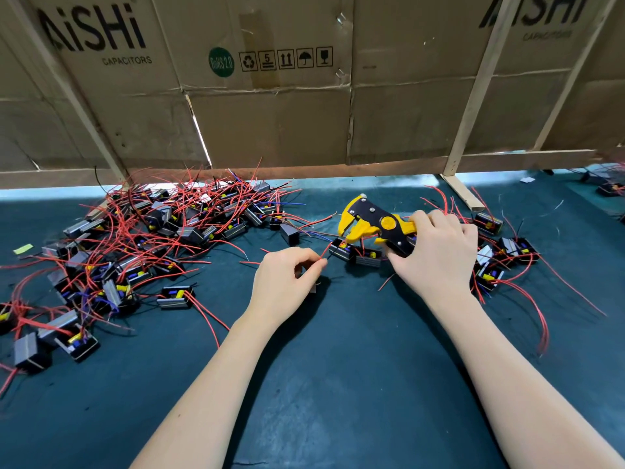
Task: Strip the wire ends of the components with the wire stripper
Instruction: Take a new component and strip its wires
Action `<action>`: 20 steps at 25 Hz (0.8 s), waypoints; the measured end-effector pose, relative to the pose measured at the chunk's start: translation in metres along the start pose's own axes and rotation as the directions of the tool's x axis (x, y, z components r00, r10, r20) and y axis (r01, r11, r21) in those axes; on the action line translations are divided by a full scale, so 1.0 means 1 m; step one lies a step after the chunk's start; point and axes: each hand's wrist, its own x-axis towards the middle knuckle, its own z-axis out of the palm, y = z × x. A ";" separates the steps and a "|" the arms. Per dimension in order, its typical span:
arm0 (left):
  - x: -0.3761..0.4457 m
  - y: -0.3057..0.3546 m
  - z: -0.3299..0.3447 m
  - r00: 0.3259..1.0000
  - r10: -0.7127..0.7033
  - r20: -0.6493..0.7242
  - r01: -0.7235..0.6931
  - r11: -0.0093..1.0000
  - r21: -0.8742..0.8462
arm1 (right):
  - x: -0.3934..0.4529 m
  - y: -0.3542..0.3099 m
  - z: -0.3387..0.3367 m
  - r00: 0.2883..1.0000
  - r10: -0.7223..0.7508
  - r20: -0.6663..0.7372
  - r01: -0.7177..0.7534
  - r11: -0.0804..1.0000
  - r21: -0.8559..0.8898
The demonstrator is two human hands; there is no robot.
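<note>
My right hand (436, 255) grips the handles of the yellow and black wire stripper (375, 225), its jaws pointing left and slightly apart above the mat. My left hand (287, 282) pinches a thin red wire (325, 250) between thumb and fingers. That wire runs up to a small black component (341, 249) lying just below the stripper's jaws. A second black component (367, 258) lies beside it, partly under the tool.
A big heap of black components with red wires (162, 231) covers the left of the dark green mat (338, 350). A smaller group (500, 262) lies right of my right hand. A cardboard wall (270, 113) on wooden struts closes off the back.
</note>
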 end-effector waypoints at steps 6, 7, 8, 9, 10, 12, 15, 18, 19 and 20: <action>0.000 0.002 0.002 0.994 0.047 0.102 -0.058 0.993 0.103 | 0.000 0.002 0.001 1.000 0.003 -0.026 -0.003 1.000 0.028; 0.000 0.002 0.002 0.993 0.044 0.110 -0.055 0.993 0.106 | 0.000 0.001 0.001 1.000 -0.017 -0.023 0.017 0.999 0.030; 0.000 0.002 0.002 0.993 0.038 0.114 -0.050 0.993 0.107 | 0.000 0.000 0.001 0.999 -0.040 -0.015 0.040 0.999 0.029; 0.000 0.002 0.001 0.993 0.031 0.117 -0.043 0.993 0.109 | 0.000 -0.001 0.001 0.998 -0.062 -0.007 0.062 0.998 0.025; 0.000 0.002 0.001 0.993 0.025 0.120 -0.038 0.993 0.111 | 0.000 -0.002 0.001 0.997 -0.081 0.001 0.080 0.997 0.021; 0.000 0.002 0.001 0.992 0.020 0.124 -0.034 0.993 0.116 | 0.000 -0.003 0.000 0.995 -0.099 0.016 0.098 0.995 0.021; -0.001 0.002 0.001 0.991 0.016 0.134 -0.033 0.992 0.124 | -0.001 -0.005 -0.002 0.994 -0.099 0.053 0.098 0.995 0.027; -0.001 0.002 0.000 0.990 0.016 0.137 -0.033 0.993 0.117 | 0.000 -0.006 -0.004 0.993 -0.104 0.063 0.102 0.994 0.035; -0.001 0.002 0.000 0.991 0.018 0.136 -0.034 0.993 0.116 | 0.001 -0.006 -0.005 0.992 -0.100 0.070 0.097 0.994 0.044; -0.001 0.002 0.000 0.991 0.020 0.134 -0.036 0.993 0.115 | 0.001 -0.006 -0.005 0.992 -0.096 0.082 0.091 0.994 0.055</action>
